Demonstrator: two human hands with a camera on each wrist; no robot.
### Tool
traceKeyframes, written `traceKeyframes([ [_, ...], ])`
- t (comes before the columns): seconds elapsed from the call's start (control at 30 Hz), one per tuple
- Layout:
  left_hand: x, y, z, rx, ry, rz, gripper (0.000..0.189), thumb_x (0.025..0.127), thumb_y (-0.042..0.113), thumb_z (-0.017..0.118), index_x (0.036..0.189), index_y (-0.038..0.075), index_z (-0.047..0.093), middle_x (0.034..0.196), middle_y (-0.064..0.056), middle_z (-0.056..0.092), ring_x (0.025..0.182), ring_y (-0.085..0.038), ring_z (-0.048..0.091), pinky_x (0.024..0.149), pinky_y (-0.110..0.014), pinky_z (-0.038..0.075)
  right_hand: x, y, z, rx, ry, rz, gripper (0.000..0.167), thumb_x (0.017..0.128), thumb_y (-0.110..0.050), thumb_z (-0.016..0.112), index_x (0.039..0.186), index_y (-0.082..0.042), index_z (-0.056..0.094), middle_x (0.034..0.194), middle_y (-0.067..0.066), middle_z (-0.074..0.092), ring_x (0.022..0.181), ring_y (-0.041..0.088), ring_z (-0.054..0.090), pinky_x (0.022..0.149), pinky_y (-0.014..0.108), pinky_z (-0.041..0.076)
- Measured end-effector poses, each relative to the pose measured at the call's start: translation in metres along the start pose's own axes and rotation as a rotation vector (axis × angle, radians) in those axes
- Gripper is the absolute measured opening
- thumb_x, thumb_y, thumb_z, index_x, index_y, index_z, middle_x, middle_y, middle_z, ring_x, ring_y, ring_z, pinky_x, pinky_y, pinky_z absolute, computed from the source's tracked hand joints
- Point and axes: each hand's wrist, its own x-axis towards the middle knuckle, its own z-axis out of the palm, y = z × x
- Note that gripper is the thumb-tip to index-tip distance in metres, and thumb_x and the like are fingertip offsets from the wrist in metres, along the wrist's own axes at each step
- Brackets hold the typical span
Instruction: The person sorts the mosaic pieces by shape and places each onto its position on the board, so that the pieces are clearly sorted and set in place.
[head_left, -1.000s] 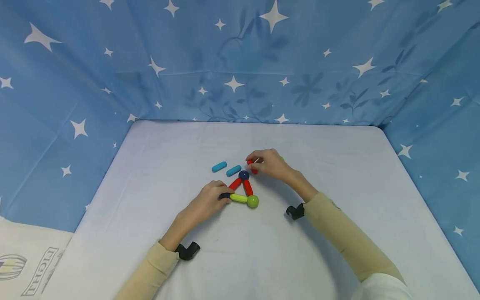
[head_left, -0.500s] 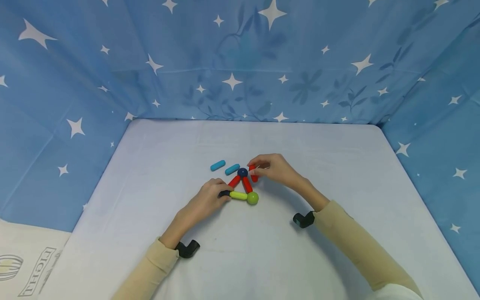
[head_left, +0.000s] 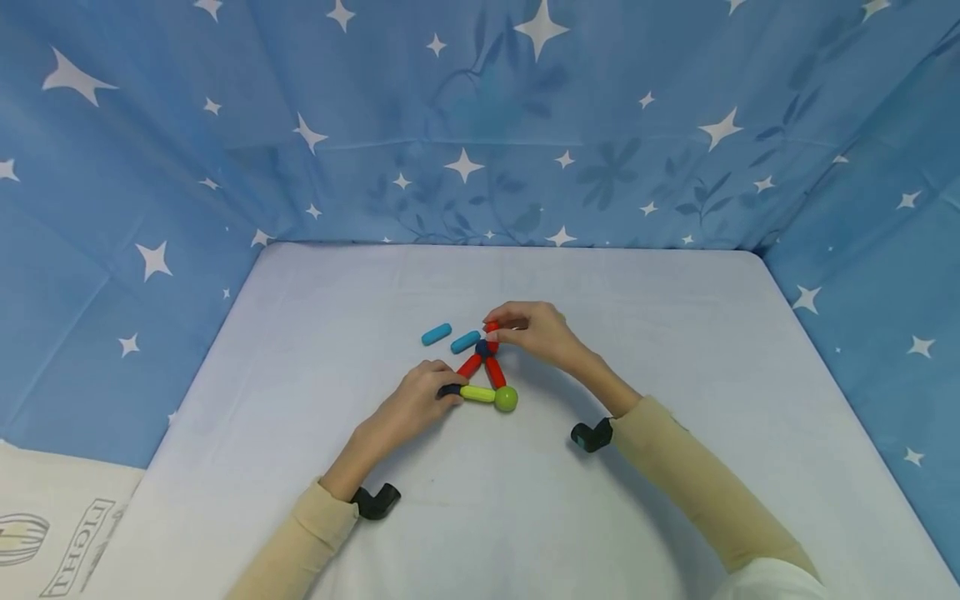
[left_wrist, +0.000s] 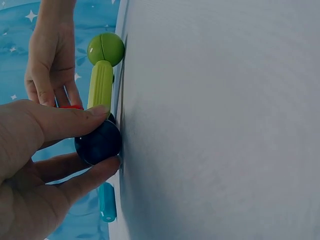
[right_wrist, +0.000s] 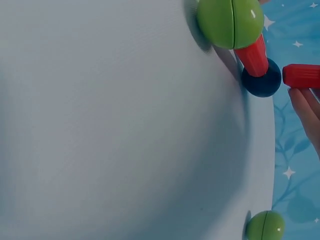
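From head view I see left hand [head_left: 412, 400] masking most of near blue ball [left_wrist: 98, 142] on surface [head_left: 502, 517]; left-wrist view shows thumb [left_wrist: 70, 122] and fingers [left_wrist: 92, 181] pinching it, thumb covering end of yellow-green rod [left_wrist: 101, 85]. Right hand [head_left: 542, 333] pinches red rod [right_wrist: 302, 76]; right-wrist view, cutting hand off, shows narrow gap to far blue ball [right_wrist: 262, 87], plus lone green ball [right_wrist: 266, 226].

The person's left hand [head_left: 423, 387] and right hand [head_left: 536, 329] are bare, both forearms dressed in plain tan; the left sleeve [head_left: 296, 546] ends in a broad, creased cuff; the right sleeve [head_left: 705, 492] narrows toward the wrist and meets white cloth [head_left: 768, 581] at its upper end; a black, elbow-shaped left wrist camera [head_left: 377, 502] juts from one cuff, a similar black right wrist camera [head_left: 592, 435] from the other.
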Motion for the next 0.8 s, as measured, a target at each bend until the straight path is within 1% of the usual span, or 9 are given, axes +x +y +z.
traceKeyframes([
  [0.2, -0.0013, -0.0013, 0.0008, -0.012, 0.004, 0.000, 0.024, 0.090, 0.009, 0.079, 0.114, 0.005, 0.078, 0.108, -0.009, 0.072, 0.098, -0.023, 0.062, 0.084, -0.036, 0.058, 0.0044, -0.0014, 0.0045, 0.041, -0.012, -0.010, 0.022, 0.093, -0.018, 0.078, 0.114, -0.016, 0.076, 0.110, 0.001, 0.077, 0.102, 0.018, 0.073, 0.093, 0.038, 0.060],
  [0.3, -0.0019, -0.0014, 0.0004, -0.017, 0.009, 0.002, 0.024, 0.090, 0.008, 0.079, 0.114, 0.004, 0.078, 0.108, -0.009, 0.072, 0.098, -0.023, 0.063, 0.084, -0.036, 0.058, 0.0046, -0.0033, 0.0052, 0.063, -0.038, -0.027, 0.021, 0.092, -0.015, 0.078, 0.113, -0.013, 0.077, 0.109, 0.002, 0.077, 0.101, 0.018, 0.074, 0.093, 0.037, 0.060],
  [0.47, -0.0016, 0.0002, -0.0011, -0.035, 0.017, -0.007, 0.023, 0.090, 0.006, 0.079, 0.113, 0.004, 0.078, 0.106, -0.009, 0.071, 0.097, -0.022, 0.063, 0.083, -0.035, 0.058, 0.0019, -0.0052, 0.0044, 0.093, -0.095, -0.080, 0.021, 0.092, -0.008, 0.078, 0.113, -0.008, 0.077, 0.109, 0.005, 0.077, 0.100, 0.020, 0.074, 0.092, 0.035, 0.060],
  [0.63, -0.0011, 0.0002, -0.0011, -0.039, 0.011, -0.015, 0.024, 0.090, 0.007, 0.079, 0.113, 0.004, 0.078, 0.106, -0.009, 0.071, 0.098, -0.022, 0.063, 0.084, -0.035, 0.058, -0.0008, -0.0031, 0.0052, 0.071, -0.126, -0.109, 0.025, 0.092, -0.002, 0.075, 0.116, -0.008, 0.076, 0.113, 0.006, 0.076, 0.104, 0.021, 0.073, 0.093, 0.033, 0.060],
  [0.8, -0.0015, -0.0014, -0.0002, -0.039, 0.011, -0.018, 0.024, 0.090, 0.008, 0.080, 0.113, 0.004, 0.078, 0.107, -0.009, 0.071, 0.098, -0.021, 0.062, 0.084, -0.035, 0.058, -0.0024, -0.0014, 0.0063, 0.033, -0.144, -0.150, 0.030, 0.092, 0.002, 0.073, 0.119, -0.009, 0.076, 0.117, 0.007, 0.076, 0.110, 0.023, 0.072, 0.095, 0.036, 0.059],
])
